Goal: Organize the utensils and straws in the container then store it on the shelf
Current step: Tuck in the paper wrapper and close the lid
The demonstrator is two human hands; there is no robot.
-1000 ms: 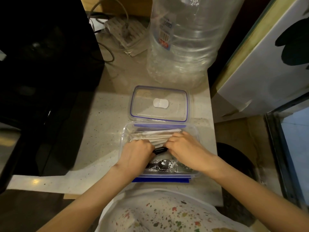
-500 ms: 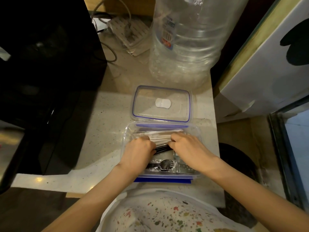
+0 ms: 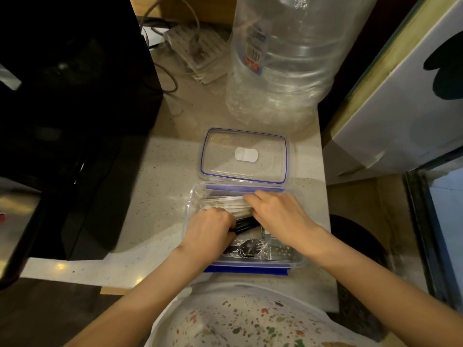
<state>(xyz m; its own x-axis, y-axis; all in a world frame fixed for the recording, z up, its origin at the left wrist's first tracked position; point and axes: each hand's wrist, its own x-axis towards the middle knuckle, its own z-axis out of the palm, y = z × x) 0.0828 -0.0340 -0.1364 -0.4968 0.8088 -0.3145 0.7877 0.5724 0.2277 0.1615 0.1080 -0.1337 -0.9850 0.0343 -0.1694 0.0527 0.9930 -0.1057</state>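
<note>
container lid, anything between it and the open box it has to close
Yes: both hands, left and right, are inside the container, over the straws and black utensils. The lid lies flat behind it.

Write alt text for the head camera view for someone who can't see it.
Both hands, left hand and right hand, reach into an open clear container on a counter, sorting paper-wrapped straws and black utensils. Its lid lies just behind, near a large water bottle.
</note>
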